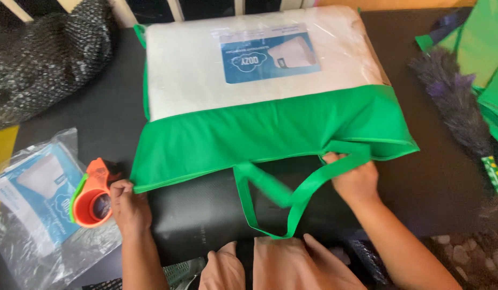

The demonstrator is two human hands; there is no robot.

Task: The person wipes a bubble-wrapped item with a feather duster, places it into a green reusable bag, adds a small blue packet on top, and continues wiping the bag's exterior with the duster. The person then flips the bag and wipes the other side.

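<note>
Dark matting is covering the tabletop (98,118) you are working at, and a bundle of grey bubble wrap (45,59) is lying far beyond your left hand at the back corner. Just outside your left hand, a clear plastic packet (28,198) with a blue and white printed sheet inside is resting flat, and an orange tape dispenser (92,194) with a green edge is sitting on top of it, touching your fingers. Your left hand (128,207) is pinching shut on the near left corner of the green fabric bag (249,139), holding its open edge down against the tabletop. The bag is lying flat between and just beyond your two hands, and a white pillow in clear wrap (195,75) is sticking out of its far end, well beyond your reach. One green handle strap (275,207) is looping down toward you between the hands. Your right hand (356,180) is closing around the other handle where it is meeting the bag's near right edge. To the outside of your right hand, a purple-grey feather duster (453,102) is lying on the tabletop, and more folded green bags (485,48) are piling up at the far right corner.
</note>
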